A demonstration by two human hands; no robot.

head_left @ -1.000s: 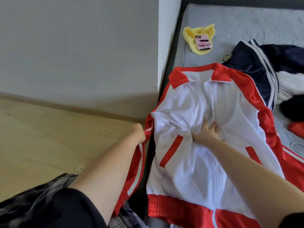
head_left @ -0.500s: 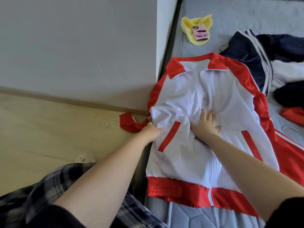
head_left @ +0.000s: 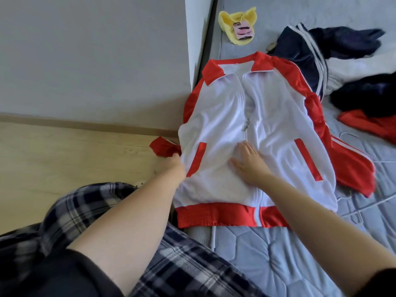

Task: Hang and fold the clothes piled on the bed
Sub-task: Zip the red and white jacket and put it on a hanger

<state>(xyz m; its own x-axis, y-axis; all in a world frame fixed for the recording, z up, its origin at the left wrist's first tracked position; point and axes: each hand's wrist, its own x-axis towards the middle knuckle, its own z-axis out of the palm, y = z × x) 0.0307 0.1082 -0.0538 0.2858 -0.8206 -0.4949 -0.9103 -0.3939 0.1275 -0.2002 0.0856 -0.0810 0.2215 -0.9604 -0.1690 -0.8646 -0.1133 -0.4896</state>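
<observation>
A white and red zip jacket [head_left: 276, 116] lies front up on the grey mattress [head_left: 267, 254], collar away from me. Its left sleeve [head_left: 162, 146] hangs off the bed's edge over the floor; the right sleeve lies spread on the mattress. My right hand [head_left: 248, 161] presses flat, fingers straight, on the jacket's front just below the zip pull. My left hand [head_left: 173, 166] grips the jacket's left edge beside the red pocket stripe; its fingers are hidden under the cloth. A pile of dark navy and white clothes [head_left: 334, 61] lies at the back right.
A yellow cloth [head_left: 231, 20] with a pink phone [head_left: 243, 32] on it lies at the mattress's far end. A red garment [head_left: 368, 123] sits at the right edge. A grey wall panel [head_left: 96, 56] and wooden floor [head_left: 64, 157] border the bed on the left. My plaid trousers [head_left: 171, 264] fill the foreground.
The bunched left front of the jacket has been pulled flat. My right hand slid down the front toward the hem and flattened out. My left hand shifted to the jacket's left edge.
</observation>
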